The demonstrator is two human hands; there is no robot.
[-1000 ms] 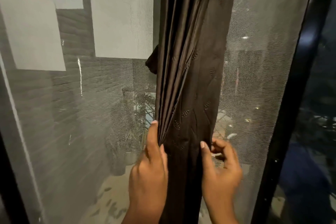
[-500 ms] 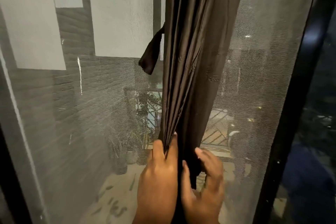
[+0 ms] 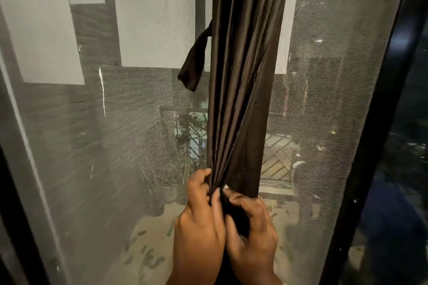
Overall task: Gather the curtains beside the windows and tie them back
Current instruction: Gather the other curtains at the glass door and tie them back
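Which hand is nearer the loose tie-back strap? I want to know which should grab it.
Left. The left hand grips the curtain folds below the strap; the right hand sits further right.

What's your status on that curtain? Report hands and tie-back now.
Left hand and right hand both grip the bunched brown curtain. Tie-back strap hangs loose on its left, not yet wrapped. Nothing in the way.

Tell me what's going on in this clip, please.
A person is bunching a dark brown curtain in front of a mesh window screen. The left hand and the right hand both pinch the gathered folds low down, close together. A matching fabric tie-back strap hangs loose at the curtain's left edge, higher up; it is not yet wrapped around the curtain.
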